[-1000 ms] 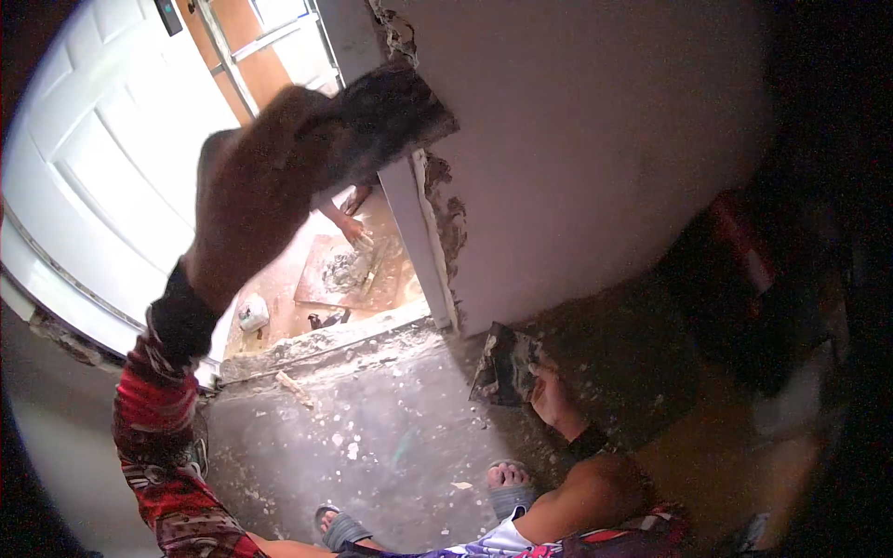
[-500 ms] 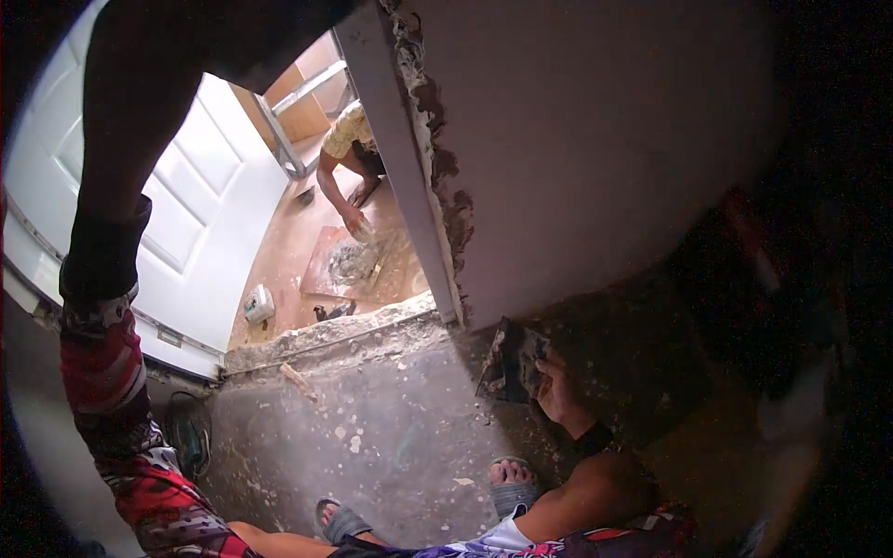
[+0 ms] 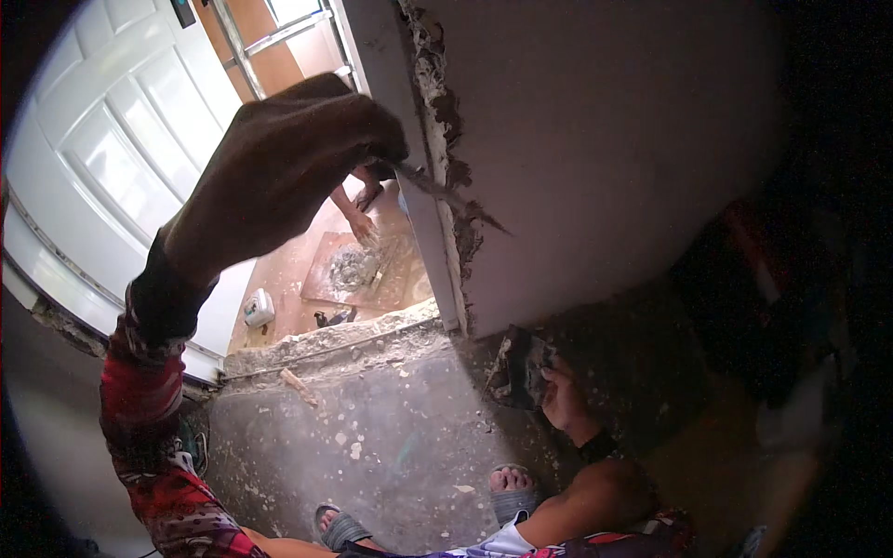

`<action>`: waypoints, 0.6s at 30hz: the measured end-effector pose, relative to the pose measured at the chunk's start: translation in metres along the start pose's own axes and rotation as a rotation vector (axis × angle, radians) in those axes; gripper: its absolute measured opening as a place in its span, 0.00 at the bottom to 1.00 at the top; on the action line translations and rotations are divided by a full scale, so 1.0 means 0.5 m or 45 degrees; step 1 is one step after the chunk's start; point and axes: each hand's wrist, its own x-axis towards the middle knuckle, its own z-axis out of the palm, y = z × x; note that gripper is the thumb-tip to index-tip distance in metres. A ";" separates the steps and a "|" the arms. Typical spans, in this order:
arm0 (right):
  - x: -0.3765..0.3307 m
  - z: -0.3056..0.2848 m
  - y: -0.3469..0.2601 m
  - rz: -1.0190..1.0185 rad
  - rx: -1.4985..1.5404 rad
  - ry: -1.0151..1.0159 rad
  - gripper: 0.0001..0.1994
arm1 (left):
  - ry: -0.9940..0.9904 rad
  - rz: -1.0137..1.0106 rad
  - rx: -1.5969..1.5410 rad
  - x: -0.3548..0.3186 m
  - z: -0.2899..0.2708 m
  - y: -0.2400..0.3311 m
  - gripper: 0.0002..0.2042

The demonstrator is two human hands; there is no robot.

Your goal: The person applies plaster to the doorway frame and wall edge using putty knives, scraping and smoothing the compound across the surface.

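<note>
My left hand is raised at arm's length and shut on a trowel. The thin blade lies against the rough, crumbling mortar edge of the wall corner. Lower down, my right hand grips a small dark board with mortar, held close to the foot of the grey wall. Both sleeves are red patterned.
A white panelled door stands open on the left. Beyond the rubble-strewn threshold, another person's hand reaches to a mortar heap on a board; a small white container sits nearby. My sandalled feet stand on dusty concrete.
My left arm, lifted high toward the upper left half a second ago, has come back down and right, bringing the trowel blade onto the wall corner. The right hand has barely moved.
</note>
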 end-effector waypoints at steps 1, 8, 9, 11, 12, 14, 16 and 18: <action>-0.002 0.007 0.000 0.032 -0.018 0.024 0.21 | -0.008 0.044 -0.015 0.008 0.001 -0.009 0.05; -0.006 0.023 0.006 0.014 0.045 0.008 0.19 | 0.160 -0.066 0.350 0.033 -0.030 -0.061 0.09; -0.011 0.026 0.003 0.007 0.045 0.008 0.19 | 0.180 -0.182 0.403 0.034 -0.033 -0.071 0.10; -0.005 0.014 0.008 0.007 0.047 0.006 0.19 | 0.026 -0.237 0.535 0.038 -0.060 -0.088 0.10; 0.004 -0.009 0.009 -0.031 0.023 -0.042 0.20 | 0.038 -0.190 0.618 0.040 -0.067 -0.102 0.12; 0.011 -0.017 0.014 -0.054 0.006 -0.103 0.22 | 0.047 -0.112 0.803 0.041 -0.093 -0.132 0.13; 0.004 0.003 0.003 -0.034 0.054 -0.114 0.22 | 0.061 -0.108 0.890 0.044 -0.111 -0.138 0.13; 0.015 -0.013 0.011 -0.033 0.060 -0.074 0.21 | 0.078 -0.128 0.940 0.051 -0.128 -0.144 0.12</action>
